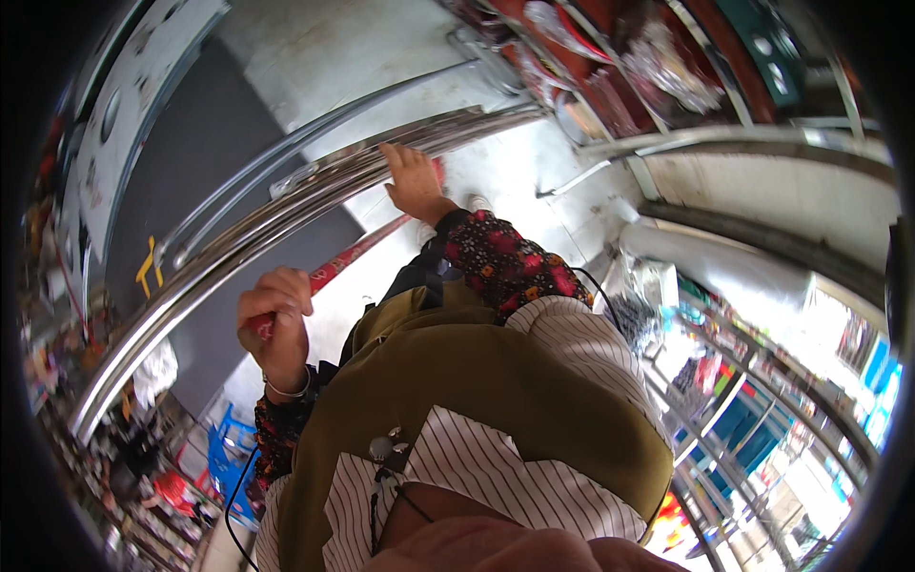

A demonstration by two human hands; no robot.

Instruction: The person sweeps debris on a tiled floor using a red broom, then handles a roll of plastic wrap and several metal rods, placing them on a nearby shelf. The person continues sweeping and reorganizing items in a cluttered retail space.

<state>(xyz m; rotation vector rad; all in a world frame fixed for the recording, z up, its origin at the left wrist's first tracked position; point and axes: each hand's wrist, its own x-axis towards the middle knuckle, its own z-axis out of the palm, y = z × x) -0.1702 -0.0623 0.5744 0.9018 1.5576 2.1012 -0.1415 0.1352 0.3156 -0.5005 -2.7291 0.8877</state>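
Observation:
My left hand (275,314) is closed around one end of a red patterned pole (347,261). The pole runs up and to the right, towards my right hand (414,179). That hand has its fingers stretched out and its thumb apart, with the fingertips over the edge of a bundle of shiny metal tubes (236,247). Whether they touch the tubes is unclear. A red piece (439,171) shows just behind the right hand; the hand hides whether it belongs to the pole. The tubes lie across the view in front of me.
Beneath the tubes is a dark grey panel (193,143). Bent metal tubes (300,139) lie beyond the bundle. A metal rack (715,64) with plastic-wrapped goods stands at upper right. A blue plastic stool (232,465) is at lower left, and a yellow object (149,266) rests near the panel.

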